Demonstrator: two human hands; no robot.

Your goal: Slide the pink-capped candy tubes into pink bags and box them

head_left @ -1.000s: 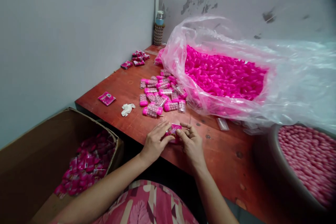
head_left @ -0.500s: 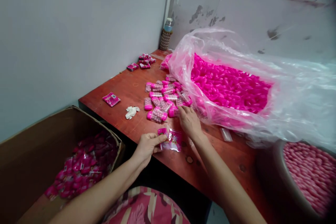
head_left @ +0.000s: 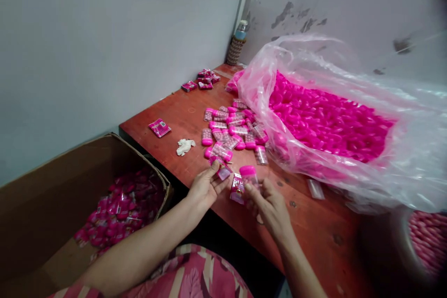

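Note:
My left hand [head_left: 205, 187] pinches a shiny pink printed wrapper [head_left: 223, 171] between thumb and fingers above the table's front edge. My right hand [head_left: 270, 205] grips a small clear container with a pink cap [head_left: 248, 173], cap upward. Between the hands, against the container, is another printed pink panel [head_left: 237, 189]; I cannot tell whether it belongs to the same wrapper. Just beyond them lies a loose pile of pink-capped clear containers [head_left: 230, 130] filled with small pink balls.
An open plastic bag of bright pink caps [head_left: 328, 116] covers the table's right side. Below left stands a cardboard box [head_left: 52, 181] with pink packets [head_left: 122, 205]. A white scrap [head_left: 185, 146], a flat packet [head_left: 159, 127] and a bottle [head_left: 239, 39] are on the red table [head_left: 171, 111].
My right hand has taken a pink-capped container from the pile and brought it toward me beside the wrapper. My left hand has tilted the wrapper. The view has shifted slightly left.

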